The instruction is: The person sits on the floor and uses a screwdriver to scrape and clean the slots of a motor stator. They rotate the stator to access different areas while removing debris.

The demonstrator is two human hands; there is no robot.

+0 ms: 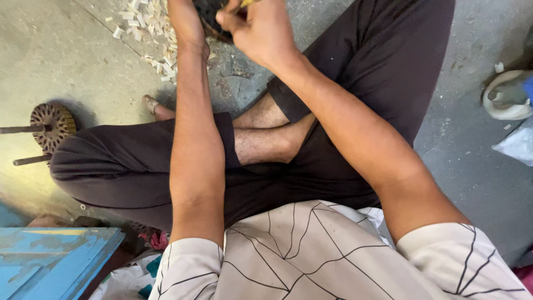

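I sit cross-legged on a concrete floor in dark trousers. Both arms reach forward to the top edge of the view. My left hand (187, 22) rests against a dark round object (210, 19) that is mostly cut off by the frame. My right hand (261, 28) is closed around a thin yellowish tool (246, 3), pressed at the same dark object. Only a small part of the tool shows.
Pale wood-like chips (147, 25) lie scattered on the floor at upper left. A round slotted metal rotor on a shaft (51, 123) lies at left. A blue box (50, 258) stands at lower left. A white curved piece (502, 94) and a plastic bag (516, 144) lie at right.
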